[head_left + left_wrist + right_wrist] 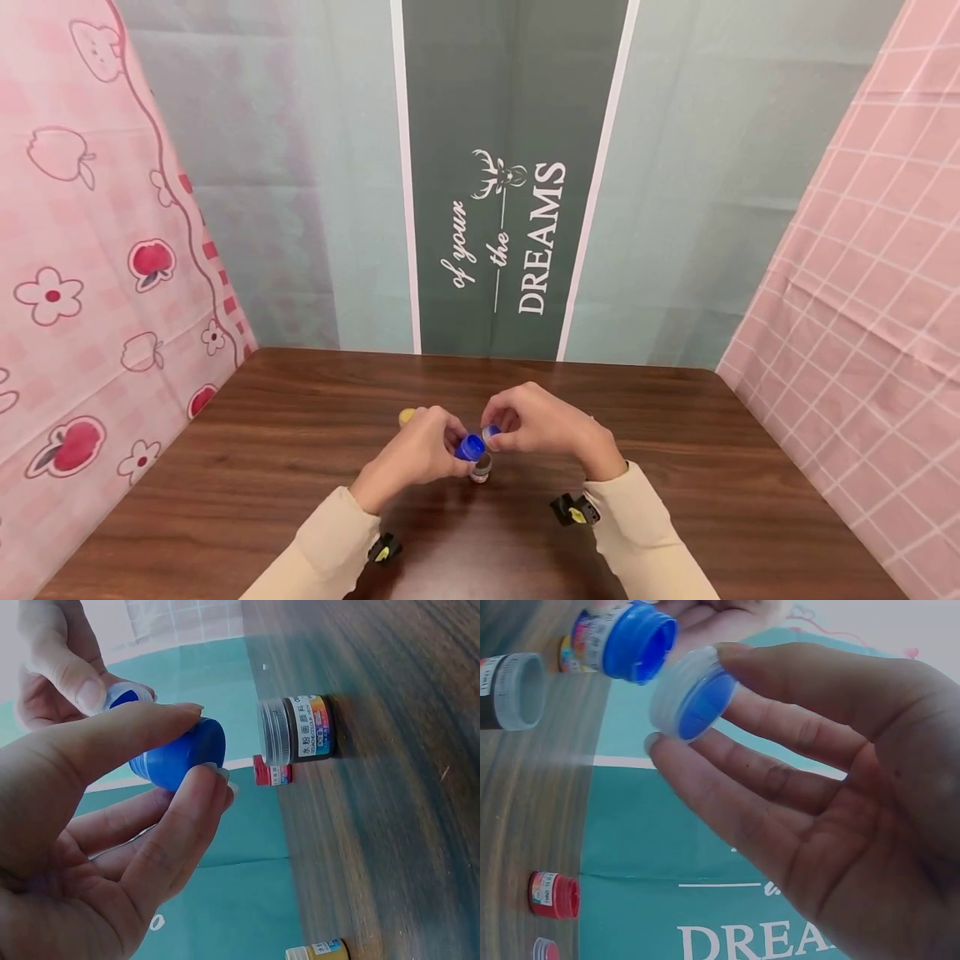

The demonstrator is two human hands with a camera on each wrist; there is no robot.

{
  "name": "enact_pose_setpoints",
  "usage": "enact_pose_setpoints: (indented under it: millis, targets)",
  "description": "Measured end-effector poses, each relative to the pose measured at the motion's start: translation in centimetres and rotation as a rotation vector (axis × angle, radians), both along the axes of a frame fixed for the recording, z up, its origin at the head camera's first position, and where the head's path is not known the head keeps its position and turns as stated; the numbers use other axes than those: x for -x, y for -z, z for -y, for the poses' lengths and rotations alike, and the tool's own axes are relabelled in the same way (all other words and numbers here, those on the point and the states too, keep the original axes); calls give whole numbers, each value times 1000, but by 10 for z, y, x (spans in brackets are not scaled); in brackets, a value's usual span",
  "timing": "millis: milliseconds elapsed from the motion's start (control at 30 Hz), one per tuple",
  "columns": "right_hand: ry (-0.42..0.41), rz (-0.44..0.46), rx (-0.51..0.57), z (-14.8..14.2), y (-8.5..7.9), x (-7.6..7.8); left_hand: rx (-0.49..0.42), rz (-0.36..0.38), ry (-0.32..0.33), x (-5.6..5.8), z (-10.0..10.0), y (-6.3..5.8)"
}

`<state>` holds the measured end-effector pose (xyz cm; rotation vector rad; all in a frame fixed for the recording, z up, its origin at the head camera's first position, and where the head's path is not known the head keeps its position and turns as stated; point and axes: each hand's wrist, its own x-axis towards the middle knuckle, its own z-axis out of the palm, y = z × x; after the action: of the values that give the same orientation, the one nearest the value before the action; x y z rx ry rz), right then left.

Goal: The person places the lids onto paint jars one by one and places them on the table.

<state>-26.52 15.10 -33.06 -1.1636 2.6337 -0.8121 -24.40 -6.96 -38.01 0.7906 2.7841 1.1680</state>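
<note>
Blue is showing inside the mouth of the small blue jar (470,448) that we are holding in our left hand (429,446), pinching it between the thumb and fingertips above the brown table (225,500). The jar is leaning, and its uncapped mouth is facing toward our right hand (543,419). That hand is gripping the clear cap (491,432) by its edge between thumb and fingers; the cap's blue inside is showing, and the cap is sitting near the jar's mouth — off it, not screwed on.

Just beneath our hands, a dark jar (296,731) with a clear lid and a printed label is standing upright on the table. Beyond it a red jar (553,895) is standing, and near that a small clear-rimmed piece with red inside (546,950) is peeking in, cut off by the frame of the right wrist view. A yellow jar (406,416) is partly hiding behind our left hand in the head view.

Cream sleeves (330,537) are covering our forearms. Behind the table a green backdrop (517,75) is hanging, its white lettering running sideways — "DREAMS" is reading clearly — between pink curtains (885,275).
</note>
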Motion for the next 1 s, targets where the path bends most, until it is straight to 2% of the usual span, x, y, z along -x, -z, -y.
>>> enact_pose_setpoints:
  millis: [333, 600, 1000]
  targets:
    - [-14, -39, -23, 2, 11, -9, -44, -1, 23, -10, -1, 4]
    - [27, -87, -29, -3, 17, -10, -55, 12, 21, -10, 0, 7]
    - [-10, -75, 27, -2, 18, -12, -60, -2, 14, -11, 0, 7]
